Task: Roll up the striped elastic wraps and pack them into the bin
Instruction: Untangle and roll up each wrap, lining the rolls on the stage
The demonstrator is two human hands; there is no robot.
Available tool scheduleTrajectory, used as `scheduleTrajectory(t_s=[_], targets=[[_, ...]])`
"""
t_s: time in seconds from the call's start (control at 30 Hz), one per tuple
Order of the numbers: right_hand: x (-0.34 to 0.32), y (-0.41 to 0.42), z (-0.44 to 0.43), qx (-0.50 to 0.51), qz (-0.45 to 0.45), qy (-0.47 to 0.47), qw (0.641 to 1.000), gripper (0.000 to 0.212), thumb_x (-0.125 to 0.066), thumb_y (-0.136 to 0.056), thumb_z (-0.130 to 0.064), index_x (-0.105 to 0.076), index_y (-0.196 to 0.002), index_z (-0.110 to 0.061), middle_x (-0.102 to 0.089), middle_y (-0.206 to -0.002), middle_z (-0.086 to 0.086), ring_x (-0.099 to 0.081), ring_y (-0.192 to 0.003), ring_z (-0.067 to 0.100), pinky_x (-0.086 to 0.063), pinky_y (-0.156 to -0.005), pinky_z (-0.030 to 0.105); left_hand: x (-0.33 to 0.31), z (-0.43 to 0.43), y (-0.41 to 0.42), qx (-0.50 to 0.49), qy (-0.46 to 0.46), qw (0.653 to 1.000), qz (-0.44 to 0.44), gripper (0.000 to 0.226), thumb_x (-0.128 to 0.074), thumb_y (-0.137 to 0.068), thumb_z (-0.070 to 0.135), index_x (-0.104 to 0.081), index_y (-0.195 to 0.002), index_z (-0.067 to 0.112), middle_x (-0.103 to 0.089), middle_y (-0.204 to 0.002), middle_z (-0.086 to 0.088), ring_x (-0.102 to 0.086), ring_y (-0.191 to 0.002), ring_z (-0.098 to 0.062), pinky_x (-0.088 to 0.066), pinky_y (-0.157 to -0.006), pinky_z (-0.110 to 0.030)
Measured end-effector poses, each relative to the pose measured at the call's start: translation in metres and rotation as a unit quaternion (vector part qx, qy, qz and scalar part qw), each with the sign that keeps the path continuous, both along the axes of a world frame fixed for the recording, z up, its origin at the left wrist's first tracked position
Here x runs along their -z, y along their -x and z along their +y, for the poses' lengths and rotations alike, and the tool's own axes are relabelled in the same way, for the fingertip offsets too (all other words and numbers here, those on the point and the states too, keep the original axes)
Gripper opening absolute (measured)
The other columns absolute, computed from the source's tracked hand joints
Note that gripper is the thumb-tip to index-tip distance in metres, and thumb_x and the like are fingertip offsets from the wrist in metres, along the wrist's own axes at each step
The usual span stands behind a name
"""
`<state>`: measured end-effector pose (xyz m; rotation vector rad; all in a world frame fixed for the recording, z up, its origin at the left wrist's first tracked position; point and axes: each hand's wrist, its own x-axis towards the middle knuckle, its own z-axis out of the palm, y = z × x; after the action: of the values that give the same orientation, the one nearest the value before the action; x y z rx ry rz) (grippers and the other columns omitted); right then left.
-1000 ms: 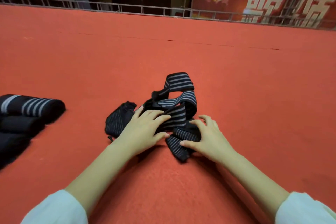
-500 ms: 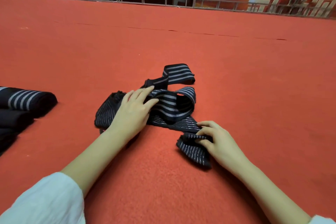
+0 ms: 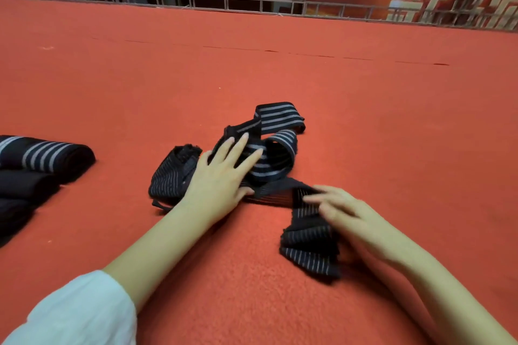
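Lying beneath left fingers [image 3: 240,146], striped wrap [image 3: 276,166], right fingers [image 3: 318,199] gripping end

The red carpeted floor [image 3: 364,120] carries a loose, tangled striped elastic wrap [image 3: 277,117], lying under the left hand [image 3: 221,176] and right hand [image 3: 344,213]. Dark rolled wraps [image 3: 47,151] lie clustered well left of the left hand.

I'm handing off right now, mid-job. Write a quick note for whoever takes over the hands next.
Left hand: open, pressing flat on the tangled wrap.
Right hand: on the wrap's near end, blurred; grip unclear.
Done: rolled wraps lie on the carpet at far left.
Left: untangle and roll this wrap, then pack all into the bin, which is not in view.
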<state>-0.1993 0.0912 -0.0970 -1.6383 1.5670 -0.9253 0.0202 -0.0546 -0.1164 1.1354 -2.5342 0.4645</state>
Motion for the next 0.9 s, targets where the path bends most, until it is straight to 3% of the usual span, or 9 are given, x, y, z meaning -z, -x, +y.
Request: scheduleTrajectory(t_s=[0.1,0.23,0.3,0.4,0.5,0.6,0.7,0.83,0.9], targets=[[-0.018,-0.009,-0.029,0.071,-0.018,0.073,0.995,0.037,-0.061,-0.084,-0.051,-0.058,-0.118,-0.036,-0.052,-0.131,-0.013,-0.048,-0.122,-0.004,-0.034,-0.107,0.016,-0.016,0.002,-0.011,-0.031,-0.035,0.995,0.087,0.080,-0.082,-0.069,0.025,-0.046,-0.139,0.009,-0.052,-0.135,-0.017,-0.052,-0.117,-0.039,-0.051,-0.086,-0.049],[-0.020,-0.020,-0.086,0.190,0.057,0.064,0.978,0.066,-0.066,-0.087,-0.035,-0.035,-0.143,-0.020,-0.041,-0.141,0.006,-0.047,-0.126,0.020,-0.036,-0.107,0.033,-0.011,0.003,-0.032,-0.008,-0.032,0.996,0.084,0.019,-0.058,-0.086,0.027,-0.069,-0.100,0.019,-0.068,-0.088,-0.004,-0.067,-0.083,-0.029,-0.054,-0.062,-0.037],[-0.016,-0.023,-0.109,0.181,0.068,0.040,0.980,0.074,-0.069,-0.086,-0.029,-0.029,-0.148,-0.021,-0.034,-0.147,0.010,-0.040,-0.133,0.023,-0.030,-0.109,0.031,-0.003,0.010,-0.040,0.076,-0.018,0.996,0.053,0.026,-0.045,-0.081,0.028,-0.071,-0.086,0.024,-0.067,-0.075,0.004,-0.067,-0.066,-0.021,-0.049,-0.052,-0.029],[-0.008,-0.021,-0.134,0.143,0.160,0.037,0.976,0.060,-0.062,-0.086,-0.015,-0.044,-0.143,-0.026,-0.029,-0.155,0.010,-0.029,-0.141,0.020,-0.024,-0.111,0.028,0.002,0.021,-0.046,0.141,-0.018,0.990,0.020,0.033,-0.043,-0.087,0.039,-0.072,-0.091,0.025,-0.070,-0.083,0.011,-0.067,-0.074,-0.013,-0.044,-0.071,-0.025],[-0.008,-0.016,-0.136,0.173,0.186,0.049,0.966,0.049,-0.054,-0.087,-0.010,-0.057,-0.133,-0.027,-0.035,-0.154,0.006,-0.033,-0.140,0.022,-0.028,-0.111,0.030,-0.010,0.020,-0.048,0.133,-0.054,0.983,0.115,0.052,-0.032,-0.096,0.056,-0.070,-0.102,0.021,-0.070,-0.102,0.009,-0.066,-0.094,-0.014,-0.051,-0.082,-0.028],[-0.010,-0.009,-0.120,0.165,0.211,0.078,0.960,0.050,-0.052,-0.086,-0.005,-0.060,-0.130,-0.025,-0.035,-0.154,0.002,-0.035,-0.140,0.022,-0.028,-0.111,0.029,-0.026,-0.001,-0.033,0.037,-0.131,0.972,0.193,0.056,-0.033,-0.094,0.058,-0.057,-0.127,0.019,-0.059,-0.128,0.003,-0.054,-0.119,-0.018,-0.042,-0.098,-0.033],[-0.014,0.001,-0.100,0.131,0.279,0.060,0.949,0.054,-0.053,-0.085,-0.001,-0.054,-0.135,-0.022,-0.029,-0.156,0.003,-0.030,-0.142,0.020,-0.022,-0.111,0.025,-0.026,-0.030,-0.004,-0.040,-0.205,0.969,0.129,0.067,-0.043,-0.093,0.058,-0.031,-0.147,0.020,-0.034,-0.151,-0.003,-0.035,-0.137,-0.022,-0.030,-0.112,-0.038],[-0.042,0.016,-0.083,0.006,0.257,-0.045,0.965,0.054,-0.059,-0.088,-0.004,-0.048,-0.140,-0.012,-0.023,-0.157,0.011,-0.015,-0.146,0.015,-0.009,-0.105,0.008,-0.029,-0.059,0.026,-0.012,-0.350,0.921,0.173,0.059,-0.050,-0.092,0.055,-0.039,-0.143,0.028,-0.042,-0.146,-0.007,-0.041,-0.134,-0.024,-0.032,-0.109,-0.032],[-0.062,0.011,-0.089,-0.006,0.174,-0.065,0.983,0.033,-0.053,-0.092,-0.013,-0.061,-0.118,0.006,-0.042,-0.144,0.022,-0.030,-0.132,0.014,-0.022,-0.099,0.005,-0.028,-0.062,0.031,0.006,-0.394,0.900,0.187,0.045,-0.054,-0.093,0.046,-0.054,-0.133,0.026,-0.057,-0.133,-0.001,-0.051,-0.124,-0.019,-0.036,-0.096,-0.024]])
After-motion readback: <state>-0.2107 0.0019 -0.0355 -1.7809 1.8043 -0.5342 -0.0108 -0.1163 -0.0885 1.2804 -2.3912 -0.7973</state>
